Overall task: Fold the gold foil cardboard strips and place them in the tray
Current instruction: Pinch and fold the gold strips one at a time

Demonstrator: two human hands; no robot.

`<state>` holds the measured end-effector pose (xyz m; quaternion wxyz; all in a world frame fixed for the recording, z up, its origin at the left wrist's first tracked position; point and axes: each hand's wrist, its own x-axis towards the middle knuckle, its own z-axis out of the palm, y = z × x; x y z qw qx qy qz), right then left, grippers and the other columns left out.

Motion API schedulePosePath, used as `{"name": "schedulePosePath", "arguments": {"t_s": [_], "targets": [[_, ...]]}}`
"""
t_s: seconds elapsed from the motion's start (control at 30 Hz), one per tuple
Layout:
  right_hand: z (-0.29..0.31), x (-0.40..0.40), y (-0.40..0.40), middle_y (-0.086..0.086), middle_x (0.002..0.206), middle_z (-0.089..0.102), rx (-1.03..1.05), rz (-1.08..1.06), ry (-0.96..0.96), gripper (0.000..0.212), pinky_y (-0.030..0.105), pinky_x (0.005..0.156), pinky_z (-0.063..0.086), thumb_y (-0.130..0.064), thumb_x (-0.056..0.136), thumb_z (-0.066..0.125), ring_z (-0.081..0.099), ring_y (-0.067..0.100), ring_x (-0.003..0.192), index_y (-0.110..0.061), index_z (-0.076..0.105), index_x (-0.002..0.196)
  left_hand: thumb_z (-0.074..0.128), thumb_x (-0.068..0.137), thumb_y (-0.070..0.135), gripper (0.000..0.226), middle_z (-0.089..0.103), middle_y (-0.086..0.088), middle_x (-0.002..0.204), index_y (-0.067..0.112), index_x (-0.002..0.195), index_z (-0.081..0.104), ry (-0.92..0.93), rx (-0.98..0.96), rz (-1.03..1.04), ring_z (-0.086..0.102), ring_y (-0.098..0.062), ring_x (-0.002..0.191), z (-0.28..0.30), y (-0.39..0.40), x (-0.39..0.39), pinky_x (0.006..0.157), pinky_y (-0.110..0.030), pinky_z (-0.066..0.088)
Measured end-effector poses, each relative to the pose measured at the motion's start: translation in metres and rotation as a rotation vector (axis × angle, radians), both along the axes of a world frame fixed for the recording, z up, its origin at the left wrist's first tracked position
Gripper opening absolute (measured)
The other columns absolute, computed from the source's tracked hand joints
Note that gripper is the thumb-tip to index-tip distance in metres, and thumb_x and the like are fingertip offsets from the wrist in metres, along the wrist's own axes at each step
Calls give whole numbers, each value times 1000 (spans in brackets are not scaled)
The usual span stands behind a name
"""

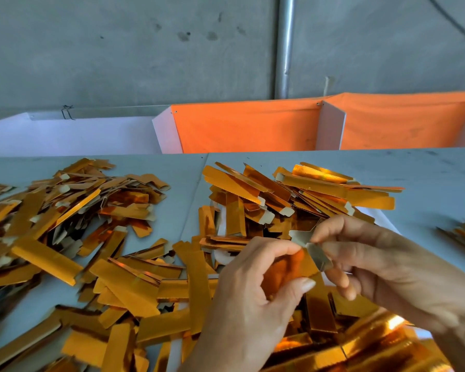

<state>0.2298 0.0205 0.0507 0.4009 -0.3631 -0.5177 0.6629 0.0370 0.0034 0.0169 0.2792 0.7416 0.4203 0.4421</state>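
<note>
I have 1 gold strip (295, 267) pinched between both hands, just above the heap on the grey table (427, 178). My left hand (253, 296) grips its gold body with thumb and curled fingers, while my right hand (365, 261) pinches the grey end tab between thumb and forefinger, bending it over. To fold this well, I judge I should keep the left grip close to the crease line and press the tab flat along its score, not across it. The white tray (381, 218) lies just beyond my hands, mostly buried under folded strips (301, 189); loose strips (73, 224) sprawl at the left.
</note>
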Motion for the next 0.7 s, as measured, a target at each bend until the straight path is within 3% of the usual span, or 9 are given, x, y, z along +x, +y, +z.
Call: {"name": "schedulePosePath", "arguments": {"t_s": [0.13,0.33,0.4,0.5,0.6,0.7], "targets": [[1,3,0,12,67,55,62,84,-30,28,25,49,51,-21,67,80,55,18,54,-9,67,88,63,77,49,31,55,26,105,44,107,57,12,-3,-35,54,2,104,0,0,-1,78,-12,48],[-1,1,-1,11,68,57,267,20,-204,12,23,50,47,-20,74,70,53,20,49,-13,66,83,61,80,49,31,53,27,107,41,109,59,13,5,-61,51,3,106,2,-1,-2,79,-9,46],[0,1,-2,9,65,58,310,34,-235,16,22,51,47,-27,74,72,54,20,49,-15,67,83,62,80,44,30,53,26,107,40,110,59,16,-4,-70,52,3,106,2,-1,-2,79,-10,46],[0,4,-1,11,65,58,168,118,-86,39,24,52,50,-39,74,77,56,18,52,-7,66,93,63,79,44,30,54,25,107,43,109,57,0,-19,-81,54,0,105,2,-2,-1,80,-15,49],[-1,8,1,12,66,58,81,170,10,36,27,52,52,-29,78,75,58,18,53,-3,65,101,63,77,47,34,55,24,107,45,110,55,-23,-36,-91,55,-1,105,2,-2,-2,82,-17,50],[-4,6,2,11,66,57,19,159,39,39,26,50,52,-25,67,87,58,17,52,-7,68,95,65,77,45,35,55,24,110,44,110,55,-15,-40,-99,55,-1,108,1,-1,-3,83,-14,48]]}}
